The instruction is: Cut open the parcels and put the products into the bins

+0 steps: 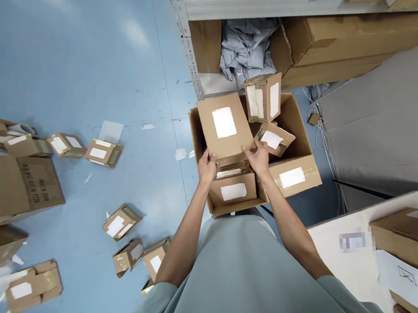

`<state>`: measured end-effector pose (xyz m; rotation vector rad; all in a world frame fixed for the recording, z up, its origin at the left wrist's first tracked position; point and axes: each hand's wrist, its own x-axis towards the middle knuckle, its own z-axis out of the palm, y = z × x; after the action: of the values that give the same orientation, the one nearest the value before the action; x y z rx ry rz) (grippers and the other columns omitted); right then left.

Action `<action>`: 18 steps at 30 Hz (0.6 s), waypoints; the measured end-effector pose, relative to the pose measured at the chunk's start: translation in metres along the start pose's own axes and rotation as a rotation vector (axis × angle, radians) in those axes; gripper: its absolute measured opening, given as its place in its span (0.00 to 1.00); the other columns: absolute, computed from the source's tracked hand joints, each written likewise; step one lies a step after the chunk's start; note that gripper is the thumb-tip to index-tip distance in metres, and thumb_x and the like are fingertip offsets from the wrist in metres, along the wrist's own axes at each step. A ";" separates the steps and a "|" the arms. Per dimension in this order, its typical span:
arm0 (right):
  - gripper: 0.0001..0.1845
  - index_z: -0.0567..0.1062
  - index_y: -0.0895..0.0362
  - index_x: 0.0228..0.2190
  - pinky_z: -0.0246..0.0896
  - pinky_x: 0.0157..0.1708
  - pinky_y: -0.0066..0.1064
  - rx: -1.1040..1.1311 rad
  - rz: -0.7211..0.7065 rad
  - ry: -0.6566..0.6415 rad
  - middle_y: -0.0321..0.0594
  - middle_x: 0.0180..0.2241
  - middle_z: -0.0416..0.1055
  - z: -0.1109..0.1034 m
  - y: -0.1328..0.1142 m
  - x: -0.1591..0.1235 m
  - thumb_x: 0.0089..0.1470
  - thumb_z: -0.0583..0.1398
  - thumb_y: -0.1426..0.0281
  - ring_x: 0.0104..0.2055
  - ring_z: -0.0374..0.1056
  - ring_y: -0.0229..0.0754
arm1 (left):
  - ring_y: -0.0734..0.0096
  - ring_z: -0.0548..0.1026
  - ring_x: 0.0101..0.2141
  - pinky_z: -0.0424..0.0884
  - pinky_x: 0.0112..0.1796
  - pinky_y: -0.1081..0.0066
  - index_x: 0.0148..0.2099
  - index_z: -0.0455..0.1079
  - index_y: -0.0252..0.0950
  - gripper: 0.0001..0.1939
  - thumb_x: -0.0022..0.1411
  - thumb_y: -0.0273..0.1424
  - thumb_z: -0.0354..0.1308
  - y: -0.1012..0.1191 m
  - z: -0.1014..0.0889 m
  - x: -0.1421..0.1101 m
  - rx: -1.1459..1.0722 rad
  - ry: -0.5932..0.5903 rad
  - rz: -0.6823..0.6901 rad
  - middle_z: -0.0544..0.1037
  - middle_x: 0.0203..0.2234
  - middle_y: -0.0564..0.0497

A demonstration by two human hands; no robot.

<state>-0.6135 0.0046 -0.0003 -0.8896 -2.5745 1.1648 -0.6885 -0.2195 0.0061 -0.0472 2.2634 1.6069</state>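
Observation:
Both hands hold a flat brown cardboard box [213,144] with a white label on top. My left hand [207,168] grips its near left corner, thumb on the top face. At the near right corner, my right hand [258,157] grips it the same way. The box is over the left part of a large open carton [303,125]. Inside that carton, a smaller labelled box [217,193] sits close to me, and a tilted labelled box [283,138] lies right of my right hand. Another box [263,80] stands at the far side. The fingertips under the held box are hidden.
A metal shelf [211,7] with cartons and grey plastic bags [247,47] stands ahead. Small boxes [103,152] and paper scraps lie on the blue floor at left, beside a big carton [1,187]. At right are cables [325,142] and a white surface [333,257] with boxes.

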 end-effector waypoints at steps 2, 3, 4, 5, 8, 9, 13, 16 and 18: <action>0.31 0.80 0.59 0.63 0.68 0.70 0.54 -0.054 -0.013 -0.049 0.59 0.60 0.75 -0.005 -0.009 -0.007 0.65 0.69 0.58 0.64 0.75 0.63 | 0.55 0.82 0.61 0.76 0.66 0.53 0.67 0.75 0.36 0.23 0.74 0.29 0.53 -0.009 -0.001 -0.005 0.005 0.007 -0.029 0.85 0.60 0.44; 0.30 0.80 0.60 0.64 0.68 0.70 0.54 -0.074 -0.007 -0.104 0.60 0.61 0.75 -0.004 -0.011 -0.011 0.65 0.68 0.61 0.64 0.75 0.63 | 0.54 0.82 0.62 0.75 0.67 0.51 0.67 0.75 0.35 0.24 0.72 0.27 0.54 -0.013 0.000 -0.006 0.052 0.021 -0.045 0.85 0.60 0.43; 0.29 0.80 0.60 0.64 0.69 0.70 0.53 -0.082 0.006 -0.169 0.60 0.61 0.76 0.000 -0.011 -0.016 0.66 0.67 0.64 0.63 0.76 0.63 | 0.52 0.80 0.64 0.73 0.69 0.50 0.66 0.75 0.34 0.25 0.70 0.25 0.56 -0.016 0.001 -0.008 0.116 0.037 -0.054 0.84 0.61 0.41; 0.28 0.80 0.61 0.65 0.70 0.70 0.52 -0.078 0.020 -0.238 0.60 0.62 0.76 0.004 -0.010 -0.021 0.66 0.66 0.67 0.63 0.78 0.62 | 0.49 0.78 0.67 0.71 0.71 0.48 0.66 0.75 0.33 0.26 0.67 0.23 0.57 -0.020 0.003 -0.008 0.182 0.049 -0.051 0.82 0.63 0.38; 0.25 0.81 0.59 0.64 0.72 0.69 0.51 -0.022 0.029 -0.406 0.57 0.64 0.79 0.018 -0.001 -0.036 0.68 0.63 0.70 0.62 0.80 0.58 | 0.44 0.67 0.76 0.62 0.76 0.46 0.68 0.74 0.33 0.29 0.66 0.23 0.60 -0.025 0.009 -0.011 0.313 0.048 0.003 0.75 0.71 0.35; 0.24 0.81 0.59 0.63 0.71 0.69 0.51 -0.007 0.018 -0.431 0.57 0.64 0.79 0.020 0.003 -0.038 0.69 0.62 0.69 0.63 0.80 0.58 | 0.44 0.65 0.77 0.62 0.77 0.46 0.69 0.74 0.33 0.29 0.67 0.23 0.59 -0.024 0.011 -0.011 0.331 0.036 0.025 0.74 0.72 0.35; 0.24 0.82 0.60 0.62 0.70 0.71 0.51 0.021 -0.044 -0.381 0.58 0.65 0.79 0.010 0.018 -0.026 0.70 0.63 0.65 0.66 0.78 0.59 | 0.47 0.68 0.75 0.63 0.76 0.46 0.70 0.74 0.36 0.27 0.72 0.27 0.57 -0.011 0.026 -0.010 0.363 0.013 0.105 0.75 0.72 0.39; 0.27 0.80 0.59 0.64 0.68 0.72 0.54 0.046 -0.087 -0.272 0.58 0.65 0.79 -0.013 0.034 0.009 0.70 0.63 0.60 0.68 0.76 0.60 | 0.47 0.70 0.74 0.62 0.76 0.46 0.72 0.72 0.35 0.27 0.74 0.30 0.58 0.010 0.044 0.004 0.337 0.008 0.137 0.75 0.72 0.37; 0.28 0.79 0.58 0.65 0.67 0.73 0.57 0.055 -0.104 -0.209 0.59 0.66 0.78 -0.030 0.047 0.043 0.70 0.62 0.58 0.69 0.74 0.60 | 0.46 0.72 0.73 0.65 0.75 0.46 0.75 0.69 0.35 0.29 0.75 0.32 0.59 0.026 0.057 0.022 0.290 -0.009 0.125 0.74 0.72 0.35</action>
<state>-0.6157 0.0723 -0.0179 -0.6440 -2.6974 1.3564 -0.6999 -0.1543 0.0069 0.1785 2.5116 1.3144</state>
